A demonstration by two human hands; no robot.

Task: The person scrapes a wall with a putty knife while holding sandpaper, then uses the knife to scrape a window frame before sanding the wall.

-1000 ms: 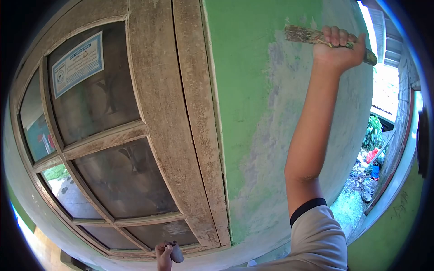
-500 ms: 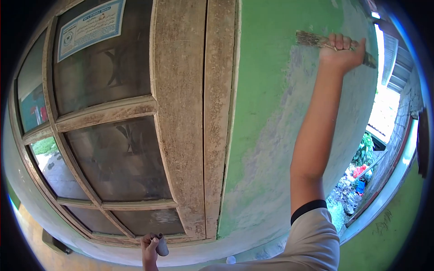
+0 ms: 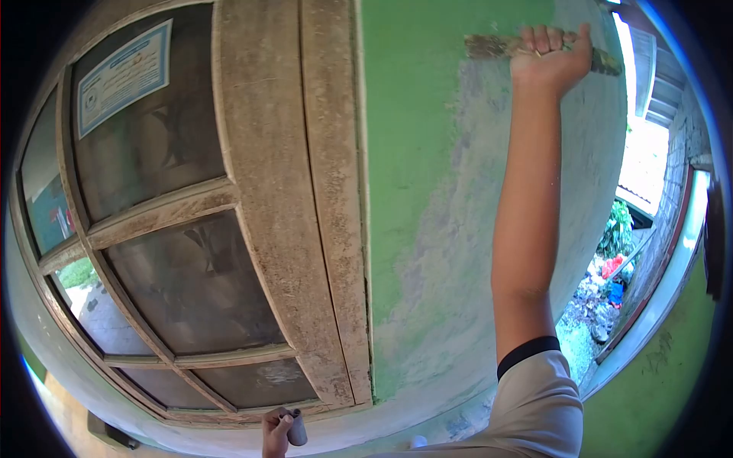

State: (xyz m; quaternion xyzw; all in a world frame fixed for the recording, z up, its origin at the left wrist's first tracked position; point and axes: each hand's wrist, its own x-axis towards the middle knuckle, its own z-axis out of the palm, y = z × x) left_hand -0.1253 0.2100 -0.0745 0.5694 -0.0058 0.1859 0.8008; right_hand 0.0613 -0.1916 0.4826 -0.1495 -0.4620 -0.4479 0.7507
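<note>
My right hand (image 3: 551, 55) is raised high at the upper right, fingers wrapped round a long, flat, paint-crusted tool (image 3: 489, 47). The tool lies roughly level against or close to the green wall (image 3: 412, 122); contact cannot be told. Its broad, ragged brown end points left, and a narrower dark end sticks out to the right of my fist. Below it, a pale, patchy area (image 3: 450, 252) breaks up the green paint. Low down, under the window, my left hand (image 3: 276, 431) grips a grey tube (image 3: 297, 430) with a dark opening at its top.
A weathered wooden window frame (image 3: 271, 175) with several dark panes fills the left side. A printed notice (image 3: 124, 78) is stuck on an upper pane. Past the wall's right edge lie plants (image 3: 615, 229) and scattered rubbish (image 3: 599, 305), beside another green wall (image 3: 660, 374).
The view has shifted, so the window and wall sit farther left. My right hand and tool are slightly higher on the wall. Both hands keep their hold.
</note>
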